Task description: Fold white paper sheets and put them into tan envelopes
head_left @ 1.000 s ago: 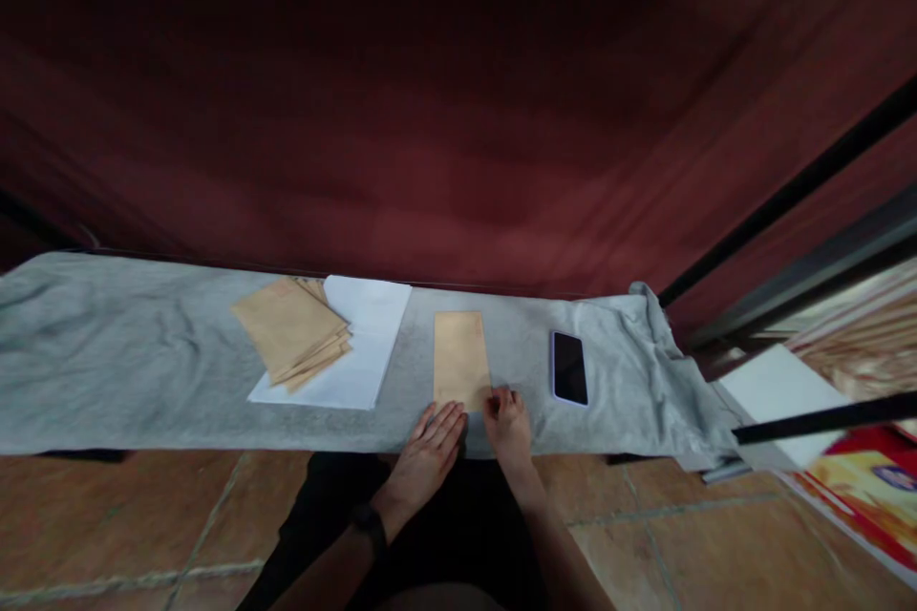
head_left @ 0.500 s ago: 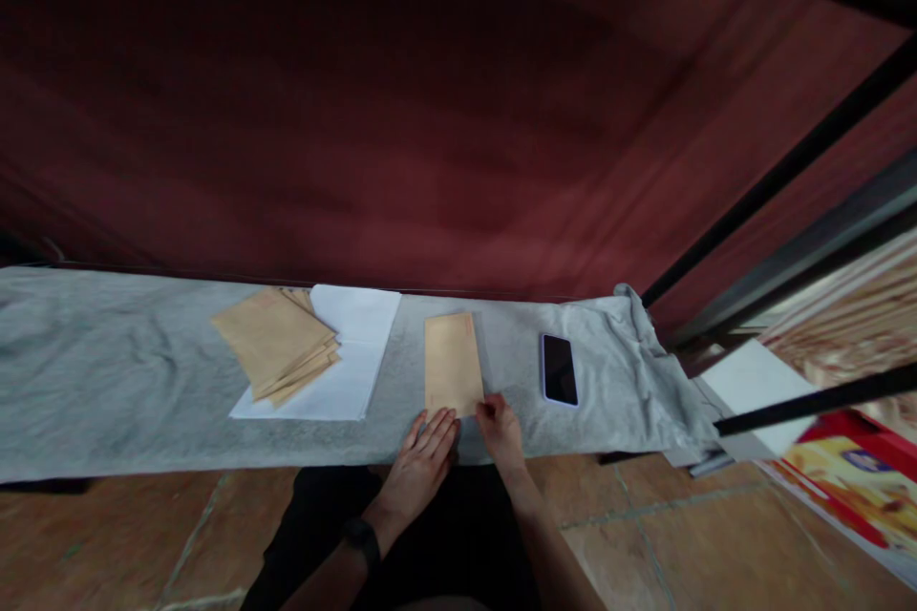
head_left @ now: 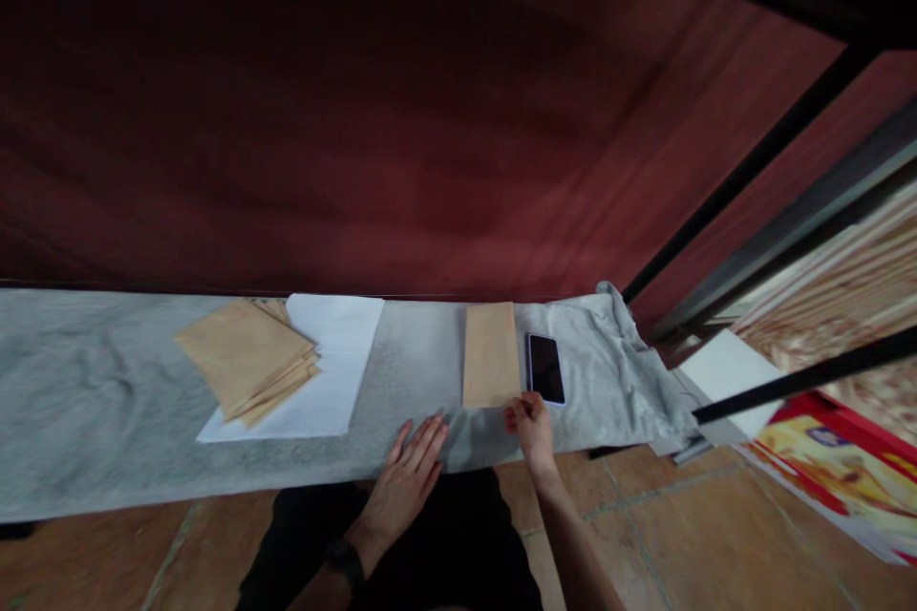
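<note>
Where right hand pinches envelope, its corner is hidden — left hand flat.

envelope near corner: hidden by right hand | cloth: cut off left

The left hand is laid flat, palm down, fingers extended and slightly spread toward the far right. The right hand is held just to its right, fingertips curled into a pinch
</note>
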`<action>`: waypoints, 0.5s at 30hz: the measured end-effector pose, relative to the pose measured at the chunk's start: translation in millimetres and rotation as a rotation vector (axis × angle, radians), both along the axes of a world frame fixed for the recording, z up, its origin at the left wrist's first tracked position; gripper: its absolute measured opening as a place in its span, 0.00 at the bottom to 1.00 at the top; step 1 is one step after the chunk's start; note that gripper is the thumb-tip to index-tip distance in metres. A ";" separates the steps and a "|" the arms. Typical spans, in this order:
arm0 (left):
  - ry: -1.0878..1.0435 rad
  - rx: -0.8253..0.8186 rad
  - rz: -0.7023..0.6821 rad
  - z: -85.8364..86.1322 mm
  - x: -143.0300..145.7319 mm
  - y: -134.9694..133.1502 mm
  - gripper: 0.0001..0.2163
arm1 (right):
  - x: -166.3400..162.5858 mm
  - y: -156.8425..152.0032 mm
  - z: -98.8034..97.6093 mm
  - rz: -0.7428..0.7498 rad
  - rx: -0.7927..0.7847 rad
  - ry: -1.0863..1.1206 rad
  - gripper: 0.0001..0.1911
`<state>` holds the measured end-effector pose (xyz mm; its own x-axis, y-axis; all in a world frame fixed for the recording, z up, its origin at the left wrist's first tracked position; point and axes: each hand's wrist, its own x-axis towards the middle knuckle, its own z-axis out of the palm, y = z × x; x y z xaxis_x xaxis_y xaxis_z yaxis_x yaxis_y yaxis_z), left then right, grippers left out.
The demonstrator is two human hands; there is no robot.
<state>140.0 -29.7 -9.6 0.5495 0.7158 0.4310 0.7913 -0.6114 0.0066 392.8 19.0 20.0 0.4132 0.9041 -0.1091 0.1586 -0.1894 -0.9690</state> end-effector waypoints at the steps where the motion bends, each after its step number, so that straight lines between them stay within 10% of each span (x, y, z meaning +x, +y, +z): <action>1: 0.004 0.002 0.005 -0.2 0.2 -0.2 0.26 | 6.4 -1.8 -0.8 -0.011 -0.005 -0.013 0.16; 7: 0.017 0.026 0.004 1.9 1.3 -1.3 0.26 | 14.1 -13.1 -6.7 -0.035 -0.044 -0.166 0.18; 15: 0.022 0.008 0.003 3.3 0.3 -1.3 0.26 | 4.3 -14.2 -1.2 -0.003 -0.116 -0.986 0.22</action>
<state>140.3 -31.0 -6.3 0.5569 0.7138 0.4248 0.7928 -0.6092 -0.0157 397.2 4.8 18.8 0.3691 0.9082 0.1973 0.8831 -0.2766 -0.3790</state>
